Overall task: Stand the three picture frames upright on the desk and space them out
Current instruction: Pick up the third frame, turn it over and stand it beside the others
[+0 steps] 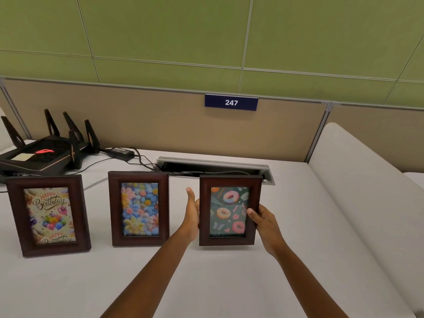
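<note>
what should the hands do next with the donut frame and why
Probably let go and ease both hands away: the donut frame looks upright on the desk, spaced from the flower frame, yet the right hand grips its edge and the left hand flanks it.

Three dark glossy wooden frames (230,210) on a smooth matt white desk (206,283), fabric-like partition (160,125) behind

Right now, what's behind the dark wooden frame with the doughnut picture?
Behind the dark wooden doughnut frame lies a grey cable tray recessed in the white desk. The frame hides part of the tray's front edge and its own back stand.
</note>
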The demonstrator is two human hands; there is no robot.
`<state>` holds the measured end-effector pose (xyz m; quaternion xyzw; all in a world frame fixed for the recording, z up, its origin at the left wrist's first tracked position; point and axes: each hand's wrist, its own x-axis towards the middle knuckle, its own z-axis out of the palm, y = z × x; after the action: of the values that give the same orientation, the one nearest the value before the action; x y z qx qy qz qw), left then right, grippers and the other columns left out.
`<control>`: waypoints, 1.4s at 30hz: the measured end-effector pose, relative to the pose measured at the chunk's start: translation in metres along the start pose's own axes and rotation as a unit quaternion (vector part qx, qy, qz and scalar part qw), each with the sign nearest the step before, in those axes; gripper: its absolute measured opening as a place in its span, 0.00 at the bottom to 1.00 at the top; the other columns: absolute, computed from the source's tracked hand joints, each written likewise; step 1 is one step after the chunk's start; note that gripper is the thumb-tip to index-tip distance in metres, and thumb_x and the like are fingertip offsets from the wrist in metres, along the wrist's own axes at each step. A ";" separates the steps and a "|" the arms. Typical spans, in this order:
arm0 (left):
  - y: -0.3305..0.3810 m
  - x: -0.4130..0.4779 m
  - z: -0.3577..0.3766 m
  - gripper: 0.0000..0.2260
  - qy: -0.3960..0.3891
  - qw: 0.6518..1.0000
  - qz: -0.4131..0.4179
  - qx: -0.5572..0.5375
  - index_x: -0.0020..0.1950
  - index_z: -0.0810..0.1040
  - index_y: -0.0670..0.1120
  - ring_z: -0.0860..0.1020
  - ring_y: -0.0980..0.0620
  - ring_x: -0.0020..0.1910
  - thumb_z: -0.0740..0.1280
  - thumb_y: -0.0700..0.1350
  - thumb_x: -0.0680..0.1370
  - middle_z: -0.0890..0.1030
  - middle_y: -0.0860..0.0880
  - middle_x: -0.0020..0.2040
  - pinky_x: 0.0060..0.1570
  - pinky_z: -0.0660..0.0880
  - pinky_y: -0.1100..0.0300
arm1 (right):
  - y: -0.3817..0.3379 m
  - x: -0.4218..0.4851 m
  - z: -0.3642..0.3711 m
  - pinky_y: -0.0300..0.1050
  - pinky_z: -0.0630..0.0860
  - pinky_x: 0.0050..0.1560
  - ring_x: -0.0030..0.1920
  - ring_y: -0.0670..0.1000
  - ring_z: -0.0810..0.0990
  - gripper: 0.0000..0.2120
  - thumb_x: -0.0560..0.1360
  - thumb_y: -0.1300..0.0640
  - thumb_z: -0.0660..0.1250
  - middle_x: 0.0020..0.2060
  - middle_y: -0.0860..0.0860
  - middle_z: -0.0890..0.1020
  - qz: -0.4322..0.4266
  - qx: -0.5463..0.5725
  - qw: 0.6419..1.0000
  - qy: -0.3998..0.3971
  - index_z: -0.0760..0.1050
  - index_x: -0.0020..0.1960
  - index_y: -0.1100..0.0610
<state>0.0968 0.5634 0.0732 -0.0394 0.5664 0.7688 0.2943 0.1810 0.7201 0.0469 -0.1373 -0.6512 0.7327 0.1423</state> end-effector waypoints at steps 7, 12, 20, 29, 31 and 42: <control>0.001 0.019 -0.001 0.33 -0.025 0.999 0.014 -0.015 0.68 0.69 0.42 0.77 0.48 0.41 0.39 0.61 0.78 0.72 0.38 0.67 0.55 0.69 0.49 | 0.010 0.021 0.007 0.33 0.80 0.42 0.54 0.53 0.77 0.11 0.77 0.59 0.56 0.51 0.53 0.78 0.017 -0.008 1.000 0.002 0.69 0.58 0.58; 0.001 0.029 -0.004 0.33 -0.006 1.000 0.004 0.013 0.67 0.70 0.43 0.74 0.38 0.62 0.39 0.61 0.78 0.73 0.38 0.67 0.60 0.69 0.47 | 0.015 0.031 0.009 0.32 0.80 0.40 0.51 0.50 0.77 0.09 0.77 0.59 0.56 0.48 0.50 0.79 0.027 0.010 1.000 0.001 0.69 0.56 0.56; -0.009 0.037 -0.005 0.32 0.023 0.999 0.004 0.036 0.69 0.68 0.45 0.71 0.39 0.67 0.39 0.61 0.78 0.72 0.41 0.68 0.67 0.66 0.44 | 0.015 0.038 0.007 0.33 0.80 0.40 0.48 0.48 0.79 0.09 0.77 0.57 0.57 0.50 0.52 0.78 0.045 -0.026 0.999 -0.007 0.69 0.56 0.57; -0.037 0.031 -0.019 0.34 0.058 0.995 0.029 0.075 0.71 0.66 0.45 0.72 0.40 0.66 0.37 0.62 0.77 0.74 0.40 0.67 0.69 0.66 0.44 | 0.026 0.021 0.003 0.33 0.77 0.42 0.53 0.52 0.76 0.13 0.76 0.57 0.60 0.57 0.58 0.77 0.042 -0.156 0.987 0.009 0.68 0.59 0.61; -0.046 0.023 -0.023 0.33 0.082 0.991 0.041 0.095 0.70 0.67 0.43 0.72 0.41 0.66 0.38 0.61 0.78 0.74 0.40 0.67 0.70 0.66 0.45 | 0.037 0.008 -0.001 0.28 0.75 0.42 0.54 0.53 0.75 0.17 0.75 0.58 0.62 0.58 0.57 0.76 0.038 -0.195 0.980 0.015 0.67 0.63 0.62; -0.093 -0.033 -0.043 0.20 0.154 0.883 0.176 0.406 0.71 0.64 0.39 0.65 0.47 0.72 0.53 0.47 0.81 0.67 0.42 0.72 0.70 0.61 0.58 | 0.076 -0.055 -0.015 0.46 0.60 0.71 0.70 0.53 0.64 0.22 0.77 0.54 0.57 0.69 0.55 0.67 -0.024 -0.491 0.868 0.065 0.61 0.69 0.60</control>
<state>0.1584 0.5284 -0.0082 0.0659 0.8647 0.4952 0.0532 0.2348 0.7040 -0.0297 -0.2212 -0.9192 0.3042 0.1162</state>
